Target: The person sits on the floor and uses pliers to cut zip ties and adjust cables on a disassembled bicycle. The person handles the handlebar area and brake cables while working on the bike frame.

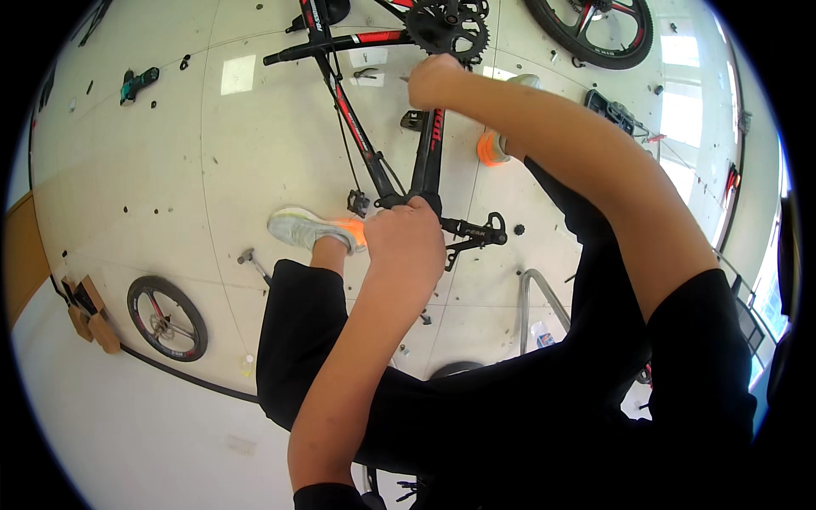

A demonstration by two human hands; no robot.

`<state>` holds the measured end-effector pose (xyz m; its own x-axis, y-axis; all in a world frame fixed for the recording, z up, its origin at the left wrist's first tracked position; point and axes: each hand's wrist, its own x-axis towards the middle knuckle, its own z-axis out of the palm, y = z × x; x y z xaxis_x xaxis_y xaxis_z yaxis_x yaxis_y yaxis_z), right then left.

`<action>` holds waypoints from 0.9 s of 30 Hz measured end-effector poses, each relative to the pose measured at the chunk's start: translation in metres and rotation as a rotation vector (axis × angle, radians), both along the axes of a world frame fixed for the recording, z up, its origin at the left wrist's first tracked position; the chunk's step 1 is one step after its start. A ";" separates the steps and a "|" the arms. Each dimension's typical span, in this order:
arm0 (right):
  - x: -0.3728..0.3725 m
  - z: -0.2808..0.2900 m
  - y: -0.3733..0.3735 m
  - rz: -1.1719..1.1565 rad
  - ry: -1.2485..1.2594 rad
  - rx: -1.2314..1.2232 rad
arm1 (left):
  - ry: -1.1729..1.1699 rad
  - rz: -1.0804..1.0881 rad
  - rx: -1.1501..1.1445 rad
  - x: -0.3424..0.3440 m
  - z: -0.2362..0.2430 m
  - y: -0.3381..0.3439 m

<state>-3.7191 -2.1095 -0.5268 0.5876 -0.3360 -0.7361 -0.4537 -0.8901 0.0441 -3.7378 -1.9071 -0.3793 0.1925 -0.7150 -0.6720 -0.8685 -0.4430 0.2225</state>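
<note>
Under the left grip (405,231), clasped on its near end, the black-and-red bicycle frame (431,155) stretches away toward the right grip (437,81), curled into a fist just beside the chainring (430,32), though whether that fist holds anything I cannot tell.

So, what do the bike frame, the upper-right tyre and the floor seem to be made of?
Bike frame: perhaps metal, perhaps carbon; smooth black-and-red paint hides which. Tyre: likely rubber, dark black with a knobbly edge. Floor: glossy tile, perhaps ceramic or stone; it mirrors bright light and shows thin joint lines.
</note>
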 end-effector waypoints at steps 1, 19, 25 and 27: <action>0.002 0.015 -0.010 0.046 -0.004 0.007 | -0.005 0.007 -0.018 0.006 0.001 0.002; -0.068 0.154 0.010 -0.621 -0.504 0.727 | -0.054 0.070 0.077 0.025 -0.020 0.001; -0.185 0.201 0.055 -1.314 -1.011 0.802 | -0.086 0.240 0.130 0.013 -0.020 0.011; -0.222 0.187 0.066 -1.525 -1.149 0.824 | -0.126 0.322 0.045 0.009 -0.008 0.022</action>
<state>-3.9414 -2.0434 -0.3398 0.4188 -0.7449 -0.5193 -0.2057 0.4792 -0.8533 -3.7288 -1.8854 -0.3872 0.4868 -0.5741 -0.6584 -0.7018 -0.7058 0.0966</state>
